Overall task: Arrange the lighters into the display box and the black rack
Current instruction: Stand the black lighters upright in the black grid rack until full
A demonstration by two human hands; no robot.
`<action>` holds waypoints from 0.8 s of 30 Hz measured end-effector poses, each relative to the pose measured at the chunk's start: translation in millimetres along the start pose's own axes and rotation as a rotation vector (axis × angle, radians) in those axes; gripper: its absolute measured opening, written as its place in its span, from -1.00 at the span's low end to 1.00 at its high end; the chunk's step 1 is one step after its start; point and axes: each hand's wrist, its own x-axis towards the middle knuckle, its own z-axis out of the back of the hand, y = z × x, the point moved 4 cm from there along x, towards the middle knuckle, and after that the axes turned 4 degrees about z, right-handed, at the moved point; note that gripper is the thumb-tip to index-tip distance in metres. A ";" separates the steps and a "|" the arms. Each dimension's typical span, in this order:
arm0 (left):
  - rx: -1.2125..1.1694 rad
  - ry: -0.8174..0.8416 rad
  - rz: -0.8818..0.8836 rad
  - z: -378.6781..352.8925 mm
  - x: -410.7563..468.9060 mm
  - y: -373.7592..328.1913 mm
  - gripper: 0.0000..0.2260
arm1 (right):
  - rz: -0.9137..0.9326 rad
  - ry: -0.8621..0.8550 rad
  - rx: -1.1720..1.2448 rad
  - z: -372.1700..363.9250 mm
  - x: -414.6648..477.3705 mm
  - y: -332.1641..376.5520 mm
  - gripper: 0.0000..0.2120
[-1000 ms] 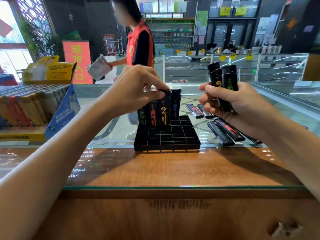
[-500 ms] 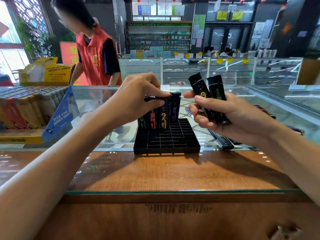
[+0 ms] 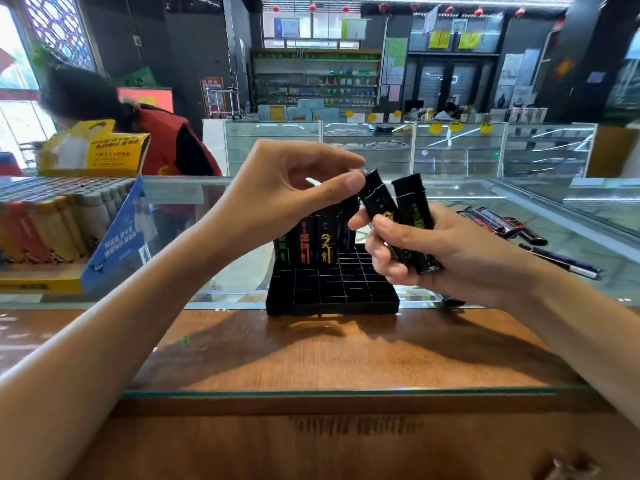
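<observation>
So compared to half a second back, the left hand [image 3: 277,199] has come off the row in the black rack [image 3: 332,296] and swung over to the right. Its thumb and fingertips now pinch the top of the yellow-print lighter [image 3: 379,206]. The right hand [image 3: 433,251] has drifted in closer to the rack and sits just above its right side. It still grips two lighters side by side, both tilted left: that yellow-print one and a green-print lighter [image 3: 414,206].

The rack hasn't budged on the surface [image 3: 311,358]. It's got the same four standing lighters [image 3: 313,242] in the back row, and the other slots are bare.

A few loose lighters [image 3: 498,220] lie on the glass off to the right, well apart from the rack. The display box [image 3: 114,244] full of coloured lighters is over on the left. Behind it, the person in the red vest [image 3: 166,143] has bent lower and moved left since the earlier frame.
</observation>
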 end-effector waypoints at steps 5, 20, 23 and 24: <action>-0.079 -0.011 0.011 -0.9 0.2 1.9 -0.77 | -0.024 0.020 -0.024 -3.8 -0.5 -2.9 -0.73; -0.030 0.097 0.015 6.1 -1.3 7.6 -0.83 | -0.051 -0.090 -0.121 6.0 -0.3 -2.8 -0.64; -0.088 0.119 0.001 2.5 -1.1 5.6 -0.82 | -0.071 0.015 -0.027 -0.7 -0.8 -1.2 -0.68; -0.097 0.117 0.000 1.9 -1.1 5.5 -0.81 | -0.069 0.020 -0.018 -0.9 -0.9 -0.3 -0.71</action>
